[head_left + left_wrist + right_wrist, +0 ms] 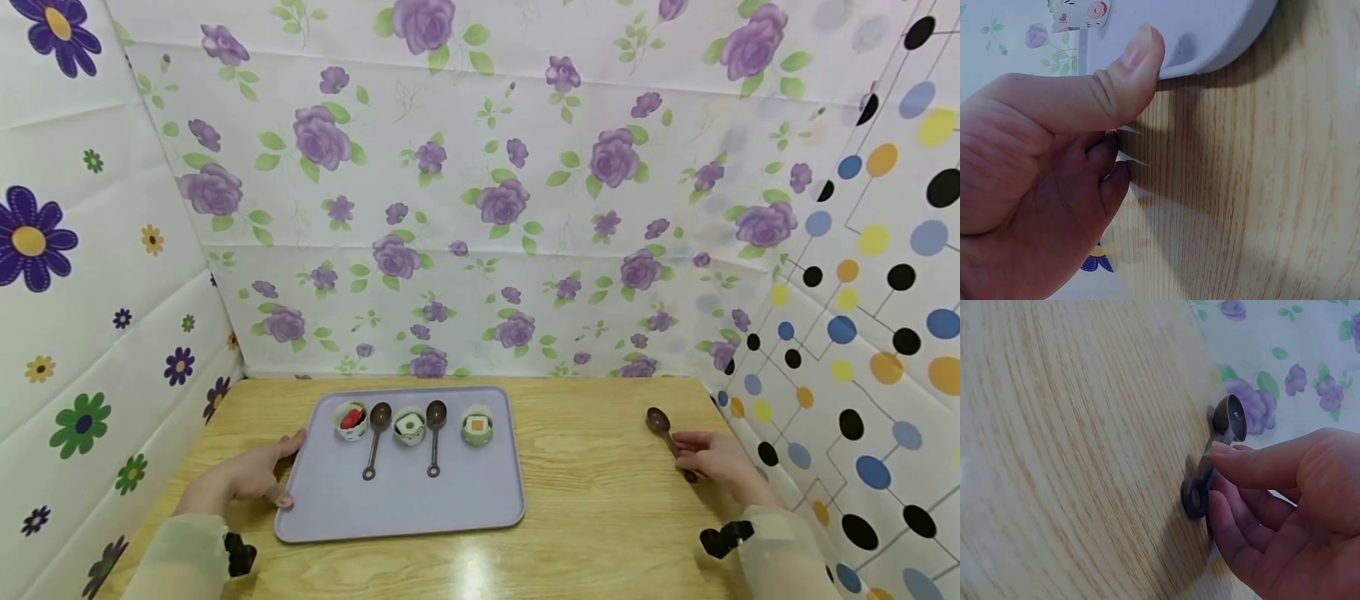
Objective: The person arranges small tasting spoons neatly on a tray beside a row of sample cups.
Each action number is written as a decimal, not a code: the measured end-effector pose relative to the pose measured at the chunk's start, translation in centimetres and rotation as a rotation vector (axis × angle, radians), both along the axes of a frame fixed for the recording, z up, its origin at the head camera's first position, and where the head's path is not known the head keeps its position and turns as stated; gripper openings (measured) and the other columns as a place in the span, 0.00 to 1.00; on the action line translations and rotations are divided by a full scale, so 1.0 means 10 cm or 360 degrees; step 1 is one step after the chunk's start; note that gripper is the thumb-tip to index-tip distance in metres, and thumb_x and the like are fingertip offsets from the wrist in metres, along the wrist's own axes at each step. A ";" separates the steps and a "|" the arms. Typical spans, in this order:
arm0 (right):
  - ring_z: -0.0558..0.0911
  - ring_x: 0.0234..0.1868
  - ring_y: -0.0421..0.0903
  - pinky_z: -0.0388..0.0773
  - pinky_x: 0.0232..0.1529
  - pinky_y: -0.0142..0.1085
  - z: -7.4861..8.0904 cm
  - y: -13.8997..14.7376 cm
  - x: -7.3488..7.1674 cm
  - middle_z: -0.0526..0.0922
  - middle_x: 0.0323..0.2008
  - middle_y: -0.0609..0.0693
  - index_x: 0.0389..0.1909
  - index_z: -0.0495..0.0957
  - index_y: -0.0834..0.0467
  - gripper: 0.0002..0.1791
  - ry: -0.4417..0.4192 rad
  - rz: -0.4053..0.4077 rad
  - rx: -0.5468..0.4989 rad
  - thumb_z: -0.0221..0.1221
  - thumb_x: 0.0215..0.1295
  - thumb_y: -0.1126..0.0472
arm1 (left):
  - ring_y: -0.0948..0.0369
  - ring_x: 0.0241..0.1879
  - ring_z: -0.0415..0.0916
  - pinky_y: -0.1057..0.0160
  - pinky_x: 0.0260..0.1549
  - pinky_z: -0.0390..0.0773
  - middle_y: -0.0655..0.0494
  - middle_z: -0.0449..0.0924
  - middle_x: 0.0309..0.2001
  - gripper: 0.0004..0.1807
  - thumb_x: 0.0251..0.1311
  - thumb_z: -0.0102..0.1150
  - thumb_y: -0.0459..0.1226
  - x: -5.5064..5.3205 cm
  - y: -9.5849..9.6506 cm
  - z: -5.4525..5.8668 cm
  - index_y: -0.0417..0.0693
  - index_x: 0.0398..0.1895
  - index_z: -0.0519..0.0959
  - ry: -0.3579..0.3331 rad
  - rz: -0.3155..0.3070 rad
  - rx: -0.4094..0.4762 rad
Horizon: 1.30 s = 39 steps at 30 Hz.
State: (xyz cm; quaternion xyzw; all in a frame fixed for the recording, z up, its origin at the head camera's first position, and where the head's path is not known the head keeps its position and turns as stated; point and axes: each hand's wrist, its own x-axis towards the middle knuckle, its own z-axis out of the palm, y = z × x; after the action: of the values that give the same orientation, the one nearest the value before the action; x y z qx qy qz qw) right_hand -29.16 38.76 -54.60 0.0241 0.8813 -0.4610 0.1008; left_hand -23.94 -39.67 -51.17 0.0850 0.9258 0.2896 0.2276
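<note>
My right hand (716,458) pinches the handle of a dark brown measuring spoon (658,421) at the table's right. In the right wrist view, thumb and fingers meet on that spoon's handle (1202,487), its ring end low and its bowl beyond the fingers. At the left, my left hand (251,479) rests against the left edge of a pale lavender tray (397,508), fingers spread. Seen from the left wrist, the thumb (1138,56) touches the tray's rim. Two more brown spoons (380,417) (436,414) lie on the tray between small patterned cups.
On the tray stand a cup with red contents (351,421), a cup with a white-and-green piece (409,427) and a green cup with an orange square (477,425). Wooden table (592,467) lies between tray and right hand. Patterned cloth walls (480,250) enclose the back and sides.
</note>
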 end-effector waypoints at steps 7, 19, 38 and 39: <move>0.85 0.56 0.54 0.84 0.43 0.36 0.00 -0.04 -0.05 0.82 0.61 0.69 0.73 0.70 0.73 0.36 -0.0085 0.0005 0.0039 0.71 0.67 0.67 | 0.22 0.78 0.37 0.24 0.73 0.44 0.16 0.38 0.78 0.71 0.45 0.84 0.43 0.00 -0.01 0.01 0.31 0.85 0.44 -0.0005 -0.0005 0.0004; 0.85 0.42 0.46 0.85 0.39 0.41 -0.03 -0.08 -0.08 0.83 0.59 0.69 0.71 0.73 0.74 0.33 -0.0119 -0.0086 0.0038 0.70 0.67 0.67 | 0.23 0.78 0.37 0.24 0.73 0.43 0.16 0.39 0.79 0.71 0.45 0.85 0.41 -0.02 0.00 0.01 0.31 0.85 0.45 -0.0013 0.0007 -0.0006; 0.85 0.38 0.47 0.84 0.37 0.41 -0.06 -0.10 -0.08 0.86 0.52 0.67 0.67 0.75 0.76 0.29 -0.0081 -0.0127 0.0054 0.68 0.67 0.70 | 0.23 0.78 0.35 0.24 0.73 0.41 0.17 0.38 0.79 0.71 0.45 0.84 0.41 -0.01 0.00 0.01 0.31 0.84 0.45 -0.0026 0.0013 0.0028; 0.85 0.38 0.47 0.84 0.37 0.40 -0.07 -0.10 -0.08 0.86 0.52 0.66 0.67 0.75 0.75 0.29 -0.0083 -0.0135 0.0053 0.68 0.67 0.70 | 0.23 0.78 0.35 0.24 0.73 0.41 0.17 0.38 0.79 0.71 0.45 0.84 0.41 -0.01 0.00 0.01 0.31 0.85 0.45 -0.0026 0.0012 0.0024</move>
State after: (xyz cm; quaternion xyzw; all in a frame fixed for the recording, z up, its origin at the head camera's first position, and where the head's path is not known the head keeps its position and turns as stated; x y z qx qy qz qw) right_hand -29.99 37.74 -55.32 0.0752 0.8842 -0.4493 0.1035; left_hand -24.01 -39.67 -51.11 0.0809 0.9220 0.2982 0.2335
